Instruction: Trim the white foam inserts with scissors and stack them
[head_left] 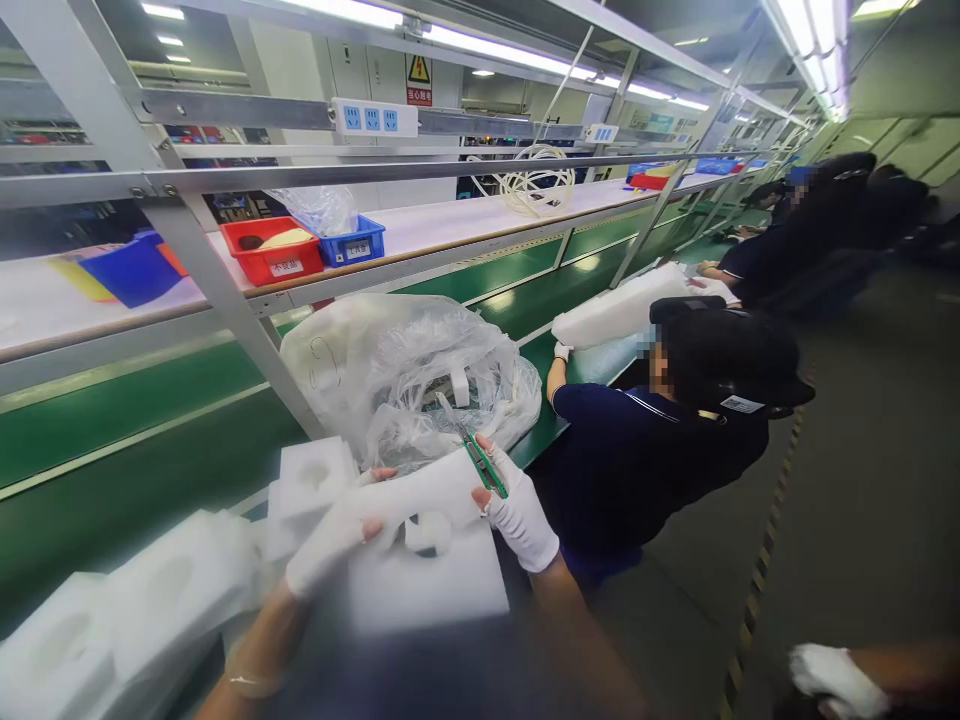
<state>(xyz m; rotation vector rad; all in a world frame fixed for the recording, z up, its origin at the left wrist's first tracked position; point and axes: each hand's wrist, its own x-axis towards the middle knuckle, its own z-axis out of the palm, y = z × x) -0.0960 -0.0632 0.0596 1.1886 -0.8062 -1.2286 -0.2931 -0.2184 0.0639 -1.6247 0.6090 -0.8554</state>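
The right hand (519, 515), in a white glove with bare fingertips, is closed around green-handled scissors (480, 455), whose blades point up and away toward a crumpled clear plastic bag (405, 375). The left hand (334, 535), gloved the same way, grips a white foam piece (420, 495) from the left and holds it above a flat foam block (427, 585) at the near edge of the bench (135, 470). The scissors lie right at the top edge of that foam piece, close to the left fingertips.

The likeliest slip, as I judge it, is a blade nicking a bare fingertip or biting too far into the soft foam, since the two hands work so close together. The bag just behind could also snag on the tips.

Both forearms rise from the bottom of the view, wrists turned inward toward each other.

More molded foam trays (172, 585) lie to the left. A co-worker in dark blue (637, 460) leans over the bench on the right, one gloved hand on another foam slab (619, 310). Red and blue bins (274, 255) stand on the shelf above.
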